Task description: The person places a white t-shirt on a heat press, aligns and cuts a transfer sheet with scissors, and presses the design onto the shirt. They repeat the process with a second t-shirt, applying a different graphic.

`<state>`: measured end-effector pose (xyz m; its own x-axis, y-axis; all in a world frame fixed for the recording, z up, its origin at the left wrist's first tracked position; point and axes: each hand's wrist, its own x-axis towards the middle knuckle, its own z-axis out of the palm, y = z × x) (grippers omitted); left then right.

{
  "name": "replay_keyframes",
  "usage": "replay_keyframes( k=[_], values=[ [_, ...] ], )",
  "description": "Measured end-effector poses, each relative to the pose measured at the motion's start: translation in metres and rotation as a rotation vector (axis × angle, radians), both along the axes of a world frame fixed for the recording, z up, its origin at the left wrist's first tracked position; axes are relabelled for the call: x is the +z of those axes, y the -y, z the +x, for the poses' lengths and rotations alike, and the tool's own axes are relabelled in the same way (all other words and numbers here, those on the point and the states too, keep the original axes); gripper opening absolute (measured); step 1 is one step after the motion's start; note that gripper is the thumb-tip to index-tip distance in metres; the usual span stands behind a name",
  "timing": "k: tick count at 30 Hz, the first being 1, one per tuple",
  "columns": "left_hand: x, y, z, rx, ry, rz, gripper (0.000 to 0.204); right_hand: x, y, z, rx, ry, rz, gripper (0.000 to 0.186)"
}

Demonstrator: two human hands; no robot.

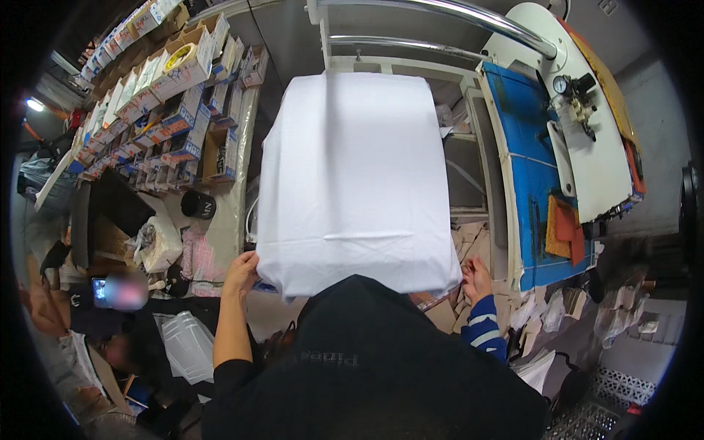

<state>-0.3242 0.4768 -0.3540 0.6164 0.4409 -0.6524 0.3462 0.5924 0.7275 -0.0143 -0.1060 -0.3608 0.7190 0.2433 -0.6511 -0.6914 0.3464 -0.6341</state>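
A white cloth (381, 169) lies spread over a flat, roughly rectangular support in front of me, its sides hanging down over the edges. One soft ridge runs lengthwise left of its middle, and a short crease crosses its near part. At the near left corner, my left hand (240, 274) is closed, with the cloth's edge pinched in its fingertips. My right hand (477, 279) is at the near right corner, its fingers curled together on the cloth's edge. Whatever supports the cloth is hidden beneath it.
Stacked cardboard bins (169, 81) fill the left side, with a black cup (198, 204) below them. Metal rails (411, 42) cross behind the cloth. Rightward stand a blue panel (524, 161) and a white machine arm with a pressure gauge (562, 86). Someone holds a phone (100, 292) at lower left.
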Motion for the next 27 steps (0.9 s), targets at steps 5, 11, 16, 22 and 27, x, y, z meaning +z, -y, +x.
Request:
replay_keyframes(
  k=[5, 11, 16, 22, 27],
  values=[
    [-0.001, -0.004, 0.015, -0.079, 0.174, -0.149, 0.038, -0.039, -0.016, 0.016, 0.398, -0.089, -0.056, 0.044],
    [0.014, 0.013, 0.021, -0.046, 0.154, -0.161, 0.035, 0.002, -0.025, 0.009, 0.023, 0.066, 0.217, 0.053],
    [-0.012, 0.001, -0.017, -0.068, 0.199, -0.108, 0.032, 0.012, 0.001, -0.009, -0.128, 0.108, 0.298, 0.049],
    [-0.005, 0.017, -0.026, 0.004, 0.18, -0.112, 0.029, 0.016, 0.0, -0.011, -0.023, 0.125, 0.189, 0.029],
    [0.0, 0.029, -0.007, 0.023, 0.023, 0.032, 0.029, 0.026, -0.02, 0.007, 0.118, 0.075, -0.106, 0.048]
  ],
)
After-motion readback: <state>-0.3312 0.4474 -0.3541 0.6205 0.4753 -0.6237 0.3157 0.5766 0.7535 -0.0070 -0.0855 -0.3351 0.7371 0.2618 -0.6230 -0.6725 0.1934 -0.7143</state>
